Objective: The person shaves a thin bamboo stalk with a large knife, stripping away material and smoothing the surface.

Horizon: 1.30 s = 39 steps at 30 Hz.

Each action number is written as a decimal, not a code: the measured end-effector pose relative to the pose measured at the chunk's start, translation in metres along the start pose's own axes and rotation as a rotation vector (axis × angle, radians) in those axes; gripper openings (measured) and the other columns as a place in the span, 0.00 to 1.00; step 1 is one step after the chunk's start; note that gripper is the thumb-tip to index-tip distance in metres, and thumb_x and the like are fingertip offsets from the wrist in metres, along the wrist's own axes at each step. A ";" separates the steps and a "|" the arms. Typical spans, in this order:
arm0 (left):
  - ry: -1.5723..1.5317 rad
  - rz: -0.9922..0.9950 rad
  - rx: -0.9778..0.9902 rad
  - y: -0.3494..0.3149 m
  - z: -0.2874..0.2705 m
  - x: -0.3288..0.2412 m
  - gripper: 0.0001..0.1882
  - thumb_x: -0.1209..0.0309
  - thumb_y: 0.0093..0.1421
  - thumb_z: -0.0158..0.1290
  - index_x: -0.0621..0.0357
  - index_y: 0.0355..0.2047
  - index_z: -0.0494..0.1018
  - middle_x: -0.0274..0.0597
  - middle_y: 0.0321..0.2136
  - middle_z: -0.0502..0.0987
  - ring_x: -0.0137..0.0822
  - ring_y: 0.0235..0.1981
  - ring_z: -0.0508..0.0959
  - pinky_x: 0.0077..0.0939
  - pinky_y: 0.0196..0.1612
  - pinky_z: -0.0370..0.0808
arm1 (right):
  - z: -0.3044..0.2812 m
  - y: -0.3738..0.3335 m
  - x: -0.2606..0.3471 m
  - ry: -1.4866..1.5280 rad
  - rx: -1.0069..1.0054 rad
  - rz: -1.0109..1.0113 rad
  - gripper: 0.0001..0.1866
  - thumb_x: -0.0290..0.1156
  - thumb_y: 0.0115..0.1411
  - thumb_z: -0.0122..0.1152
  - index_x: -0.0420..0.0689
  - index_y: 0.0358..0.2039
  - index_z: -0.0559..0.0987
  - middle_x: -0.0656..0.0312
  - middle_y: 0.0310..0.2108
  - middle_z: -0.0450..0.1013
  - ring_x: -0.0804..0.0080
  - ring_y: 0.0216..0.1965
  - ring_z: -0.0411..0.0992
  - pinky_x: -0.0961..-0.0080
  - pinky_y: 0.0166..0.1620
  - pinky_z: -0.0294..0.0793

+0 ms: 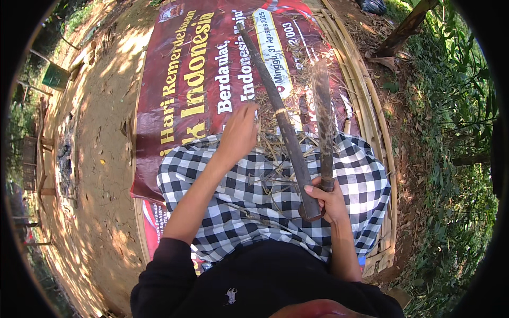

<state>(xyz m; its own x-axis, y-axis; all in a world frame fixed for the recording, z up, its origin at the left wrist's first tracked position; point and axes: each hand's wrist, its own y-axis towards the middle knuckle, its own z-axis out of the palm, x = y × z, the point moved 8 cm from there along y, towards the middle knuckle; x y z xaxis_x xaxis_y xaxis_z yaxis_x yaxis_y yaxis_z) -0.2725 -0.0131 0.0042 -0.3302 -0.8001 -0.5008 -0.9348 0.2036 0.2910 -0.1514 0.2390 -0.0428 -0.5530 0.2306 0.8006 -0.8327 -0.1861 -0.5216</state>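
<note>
R hand [330, 201] w/ machete [324, 124] & stick [289, 135]; shavings [273, 177] on chk'd cloth [358, 169].

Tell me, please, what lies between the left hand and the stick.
Pale shavings lie scattered between the left hand and the stick, as the head view shows.

One head-worn fisheye looks steeply down from close above.

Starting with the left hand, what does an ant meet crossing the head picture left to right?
Bare left hand, long dark wooden stick, long brown-stained metal machete, pale bamboo poles, leafy green plants.
</note>
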 end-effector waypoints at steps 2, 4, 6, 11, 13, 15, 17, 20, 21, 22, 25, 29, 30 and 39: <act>0.214 0.136 0.030 0.038 0.003 0.000 0.37 0.79 0.52 0.61 0.58 0.63 0.62 0.53 0.65 0.62 0.53 0.65 0.64 0.46 0.62 0.67 | -0.008 -0.001 0.006 -0.013 -0.009 -0.022 0.12 0.26 0.53 0.75 0.39 0.31 0.77 0.72 0.16 0.67 0.88 0.13 0.59 0.86 0.16 0.56; 0.419 0.302 0.084 0.066 0.015 -0.010 0.39 0.78 0.51 0.62 0.55 0.64 0.62 0.48 0.66 0.60 0.52 0.68 0.60 0.46 0.65 0.64 | -0.010 -0.001 0.010 -0.021 0.013 -0.030 0.12 0.26 0.52 0.76 0.39 0.29 0.77 0.71 0.15 0.66 0.87 0.13 0.59 0.85 0.16 0.56; 0.548 0.458 0.114 0.091 0.034 -0.011 0.42 0.75 0.48 0.65 0.50 0.64 0.62 0.41 0.67 0.61 0.48 0.70 0.57 0.47 0.70 0.58 | -0.014 -0.001 0.010 -0.044 0.020 -0.053 0.12 0.26 0.53 0.75 0.39 0.28 0.77 0.71 0.15 0.66 0.87 0.13 0.59 0.84 0.16 0.55; 0.655 0.648 0.590 0.138 0.090 -0.010 0.19 0.67 0.44 0.68 0.54 0.38 0.78 0.41 0.43 0.80 0.43 0.55 0.74 0.40 0.65 0.65 | -0.036 -0.008 0.026 -0.214 -0.084 -0.112 0.11 0.31 0.57 0.72 0.37 0.30 0.80 0.72 0.13 0.65 0.86 0.14 0.59 0.82 0.18 0.55; 0.605 0.754 0.505 0.144 0.091 -0.008 0.11 0.64 0.44 0.68 0.53 0.24 0.77 0.37 0.25 0.80 0.42 0.35 0.81 0.38 0.53 0.73 | -0.065 -0.013 0.040 -0.176 -0.151 -0.117 0.14 0.36 0.64 0.66 0.35 0.32 0.81 0.72 0.11 0.63 0.85 0.12 0.58 0.81 0.17 0.54; 0.625 0.782 0.497 0.145 0.086 -0.022 0.13 0.62 0.43 0.68 0.53 0.24 0.77 0.39 0.24 0.80 0.43 0.34 0.81 0.38 0.48 0.75 | -0.102 -0.024 0.056 -0.088 -0.265 -0.168 0.18 0.40 0.66 0.63 0.34 0.33 0.81 0.72 0.10 0.61 0.85 0.10 0.56 0.81 0.16 0.54; 0.566 0.870 0.451 0.150 0.060 -0.047 0.14 0.56 0.49 0.64 0.52 0.21 0.77 0.42 0.24 0.79 0.45 0.29 0.81 0.38 0.35 0.77 | -0.145 -0.039 0.071 -0.056 -0.450 -0.266 0.19 0.42 0.68 0.61 0.34 0.32 0.80 0.71 0.09 0.59 0.84 0.09 0.55 0.81 0.15 0.55; 0.550 0.769 0.519 0.146 0.011 -0.081 0.21 0.49 0.52 0.64 0.54 0.21 0.77 0.46 0.24 0.78 0.47 0.30 0.82 0.39 0.31 0.77 | -0.189 -0.062 0.083 0.143 -0.605 -0.374 0.17 0.38 0.68 0.59 0.36 0.29 0.78 0.71 0.10 0.57 0.82 0.08 0.54 0.80 0.15 0.54; 0.504 0.753 0.503 0.143 -0.003 -0.085 0.27 0.43 0.54 0.63 0.58 0.21 0.77 0.49 0.23 0.78 0.50 0.29 0.82 0.42 0.33 0.78 | -0.196 -0.070 0.091 0.126 -0.662 -0.447 0.16 0.36 0.68 0.58 0.36 0.28 0.77 0.71 0.10 0.56 0.82 0.09 0.53 0.80 0.15 0.53; 0.480 0.693 0.507 0.140 -0.013 -0.088 0.29 0.42 0.55 0.61 0.59 0.21 0.77 0.49 0.22 0.78 0.50 0.28 0.81 0.42 0.33 0.78 | -0.197 -0.078 0.097 0.102 -0.674 -0.436 0.16 0.36 0.68 0.58 0.36 0.28 0.76 0.71 0.10 0.56 0.82 0.09 0.53 0.80 0.14 0.53; 0.375 0.458 0.576 0.123 -0.050 -0.112 0.34 0.41 0.57 0.59 0.66 0.20 0.78 0.52 0.15 0.74 0.51 0.22 0.78 0.44 0.32 0.77 | -0.196 -0.092 0.102 0.081 -0.712 -0.512 0.15 0.35 0.68 0.57 0.36 0.29 0.76 0.71 0.10 0.55 0.84 0.09 0.53 0.80 0.15 0.53; 0.209 0.074 0.633 0.093 -0.073 -0.110 0.32 0.47 0.58 0.62 0.73 0.24 0.79 0.55 0.14 0.75 0.50 0.20 0.79 0.43 0.30 0.77 | -0.178 -0.085 0.099 0.025 -0.634 -0.528 0.14 0.35 0.68 0.58 0.37 0.30 0.75 0.71 0.11 0.55 0.83 0.10 0.52 0.81 0.15 0.53; 0.200 0.026 0.610 0.086 -0.076 -0.109 0.31 0.48 0.58 0.63 0.73 0.26 0.79 0.55 0.15 0.75 0.49 0.20 0.79 0.42 0.30 0.77 | -0.171 -0.082 0.095 0.045 -0.644 -0.513 0.14 0.33 0.68 0.58 0.36 0.29 0.74 0.70 0.10 0.58 0.83 0.09 0.53 0.80 0.14 0.53; -0.290 -0.364 0.510 0.017 -0.082 -0.097 0.30 0.48 0.58 0.64 0.67 0.38 0.73 0.38 0.18 0.75 0.27 0.17 0.78 0.23 0.19 0.74 | -0.067 -0.044 0.075 -0.358 -0.387 -0.464 0.16 0.31 0.63 0.67 0.43 0.21 0.71 0.73 0.13 0.61 0.87 0.14 0.56 0.81 0.18 0.52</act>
<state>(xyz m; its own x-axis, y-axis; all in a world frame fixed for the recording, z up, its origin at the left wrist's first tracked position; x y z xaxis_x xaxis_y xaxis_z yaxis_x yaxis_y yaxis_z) -0.2459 0.0215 0.1243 0.0608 -0.6995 -0.7121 -0.9140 0.2477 -0.3214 -0.1583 0.3281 0.0200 -0.1503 -0.1370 0.9791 -0.9675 0.2240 -0.1171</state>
